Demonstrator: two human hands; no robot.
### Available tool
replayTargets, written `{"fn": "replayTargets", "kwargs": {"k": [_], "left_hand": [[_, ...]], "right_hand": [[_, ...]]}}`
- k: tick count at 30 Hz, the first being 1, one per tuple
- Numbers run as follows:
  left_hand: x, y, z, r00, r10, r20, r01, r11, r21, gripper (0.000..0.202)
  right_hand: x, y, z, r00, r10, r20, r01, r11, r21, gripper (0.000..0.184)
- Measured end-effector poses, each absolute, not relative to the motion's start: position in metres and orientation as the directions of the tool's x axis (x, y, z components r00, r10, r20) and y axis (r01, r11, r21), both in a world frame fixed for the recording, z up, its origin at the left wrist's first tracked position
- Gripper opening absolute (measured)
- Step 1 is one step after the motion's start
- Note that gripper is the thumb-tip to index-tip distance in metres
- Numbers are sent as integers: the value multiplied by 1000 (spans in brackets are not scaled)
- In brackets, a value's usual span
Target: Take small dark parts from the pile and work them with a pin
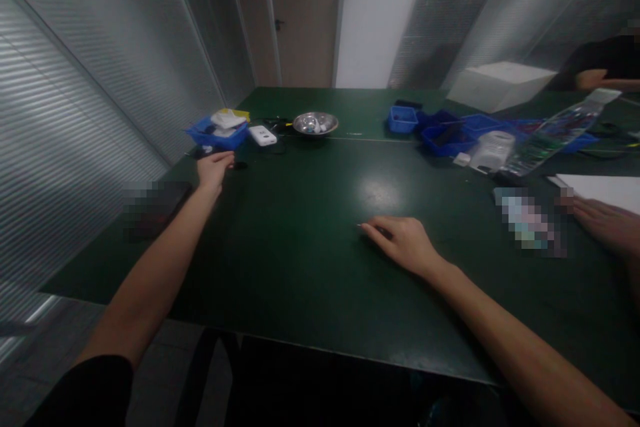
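Note:
My left hand (214, 170) is stretched out over the far left of the green table (300, 213), fingers pinched together. A small dark flat object (241, 165) lies just right of its fingertips; whether the fingers hold anything is hidden. Behind that hand stands a blue basket (217, 135) with white and yellow items in it. My right hand (403, 238) rests near the middle of the table, its thumb and fingers closed. A tiny, thin, pale tip (359, 225) sticks out from its fingertips, too small to name.
Beside the blue basket lies a white power bank-like box (263, 135), then a metal bowl (315, 123) with white pieces. Blue bins (403, 119), a clear bottle (560, 133) and a white box (500, 85) stand right. Another person's hand (607, 223) rests near white paper.

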State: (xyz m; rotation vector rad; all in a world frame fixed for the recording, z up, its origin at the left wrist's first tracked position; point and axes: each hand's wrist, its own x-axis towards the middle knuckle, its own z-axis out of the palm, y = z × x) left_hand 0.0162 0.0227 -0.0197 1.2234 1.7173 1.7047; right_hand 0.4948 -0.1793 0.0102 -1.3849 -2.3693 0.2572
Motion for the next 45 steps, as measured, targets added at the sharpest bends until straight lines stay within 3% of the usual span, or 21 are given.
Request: {"fn": "replayTargets", "kwargs": {"k": [10, 18, 25, 34, 45], "left_hand": [[20, 21, -18, -509, 806, 301, 462, -39, 886, 33], [21, 21, -26, -394, 854, 341, 657, 2, 754, 29], [20, 22, -29, -400, 870, 287, 636, 38, 771, 27], [13, 20, -15, -462, 879, 116, 493, 146, 858, 31], [27, 10, 2, -521, 844, 128, 446, 142, 884, 22]], "right_hand": [[495, -178, 10, -441, 868, 230, 798, 496, -343, 41], [495, -178, 11, -440, 872, 212, 797, 489, -355, 40], [494, -178, 11, -441, 870, 220, 798, 492, -347, 39], [495, -178, 12, -435, 878, 198, 808, 478, -345, 40], [494, -179, 14, -435, 877, 205, 807, 481, -343, 42]]}}
